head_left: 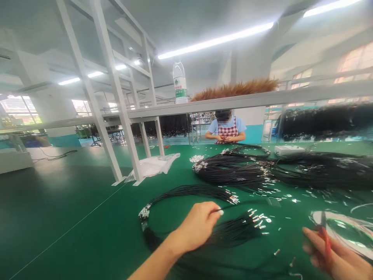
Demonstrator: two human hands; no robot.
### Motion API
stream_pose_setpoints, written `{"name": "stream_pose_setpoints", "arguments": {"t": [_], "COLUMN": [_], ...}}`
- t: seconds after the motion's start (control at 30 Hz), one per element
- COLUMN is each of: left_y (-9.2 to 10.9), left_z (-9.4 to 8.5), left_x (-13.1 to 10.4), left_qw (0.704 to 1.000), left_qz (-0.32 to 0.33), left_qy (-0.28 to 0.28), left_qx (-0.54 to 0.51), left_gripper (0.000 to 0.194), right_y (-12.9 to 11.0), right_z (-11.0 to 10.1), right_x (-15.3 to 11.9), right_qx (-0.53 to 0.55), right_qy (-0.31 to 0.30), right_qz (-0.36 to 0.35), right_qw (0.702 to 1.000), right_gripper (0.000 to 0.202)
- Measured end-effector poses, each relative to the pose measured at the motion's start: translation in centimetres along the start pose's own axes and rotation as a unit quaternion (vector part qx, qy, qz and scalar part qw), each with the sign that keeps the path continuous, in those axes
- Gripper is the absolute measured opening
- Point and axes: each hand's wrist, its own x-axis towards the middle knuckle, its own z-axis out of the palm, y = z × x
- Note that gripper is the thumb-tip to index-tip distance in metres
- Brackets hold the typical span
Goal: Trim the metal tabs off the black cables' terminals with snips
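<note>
My left hand pinches a thin black cable, which stretches off to the right of the fingertips. Under and around that wrist curves a bundle of black cables with bare, pale and coppery ends, lying on the green tabletop. Silvery bits sit on the bend of the bundle at the left. At the lower right, my right hand is closed around red-handled cutters, their dark jaws pointing up. That hand is slightly blurred and stays apart from the cable.
More black cable bundles are heaped at the back right. Small clippings are scattered about. A white coil lies beside my right hand. White shelf posts and a plastic bag stand left. Across the table sits another person.
</note>
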Motion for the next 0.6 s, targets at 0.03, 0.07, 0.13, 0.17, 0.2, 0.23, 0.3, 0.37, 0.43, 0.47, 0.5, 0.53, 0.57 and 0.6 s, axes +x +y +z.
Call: {"name": "stream_pose_setpoints", "arguments": {"t": [0.03,0.07,0.13,0.17,0.2,0.23,0.3,0.37,0.43,0.47,0.5,0.53,0.57,0.6], "left_y": [1.2,2.4,4.4,5.2,5.7,6.1,6.1,5.6,4.9,4.6,4.3,4.2,4.1,4.0], "left_z": [1.2,2.5,4.8,5.9,6.9,7.8,9.4,10.7,11.7,12.1,12.5,12.7,12.8,12.9], "left_x": [1.1,2.1,3.7,4.3,4.7,5.0,5.3,5.3,5.3,5.2,5.1,5.1,5.0,4.9], "left_qw": [1.0,0.999,0.996,0.995,0.994,0.994,0.995,0.995,0.993,0.992,0.992,0.992,0.993,0.994], "left_qz": [0.021,0.042,0.077,0.09,0.097,0.097,0.082,0.055,0.036,0.031,0.031,0.037,0.047,0.057], "left_qy": [0.006,0.018,0.034,0.04,0.043,0.047,0.045,0.028,-0.001,-0.013,-0.02,-0.024,-0.023,-0.02], "left_qx": [-0.006,-0.01,-0.016,-0.016,-0.009,0.003,0.041,0.084,0.114,0.121,0.122,0.117,0.107,0.094], "left_gripper": [0.027,0.028,0.029,0.028,0.028,0.028,0.028,0.027,0.026,0.025,0.023,0.022,0.02,0.019], "right_y": [-0.9,-1.8,-3.3,-3.9,-4.3,-4.5,-4.5,-3.9,-3.1,-2.8,-2.5,-2.2,-2.1,-2.1], "right_z": [0.6,1.1,2.0,2.4,2.6,2.7,2.9,2.9,2.8,2.8,2.8,2.7,2.7,2.7], "right_x": [-0.5,-0.9,-1.7,-1.9,-2.1,-2.2,-2.2,-2.2,-2.2,-2.1,-2.1,-2.0,-2.0,-2.0], "right_qx": [-0.004,0.008,0.025,0.041,0.057,0.068,0.079,0.07,0.058,0.056,0.055,0.055,0.052,0.046], "right_qy": [-0.004,0.003,-0.059,-0.072,-0.074,-0.077,-0.084,-0.103,-0.124,-0.131,-0.133,-0.13,-0.122,-0.115], "right_qz": [0.028,0.021,0.018,0.004,-0.005,-0.01,-0.022,-0.028,-0.023,-0.021,-0.018,-0.017,-0.018,-0.017], "right_qw": [1.0,1.0,0.998,0.997,0.996,0.995,0.993,0.992,0.99,0.99,0.989,0.99,0.991,0.992], "right_gripper": [0.032,0.037,0.039,0.038,0.038,0.039,0.038,0.035,0.032,0.032,0.031,0.031,0.031,0.032]}}
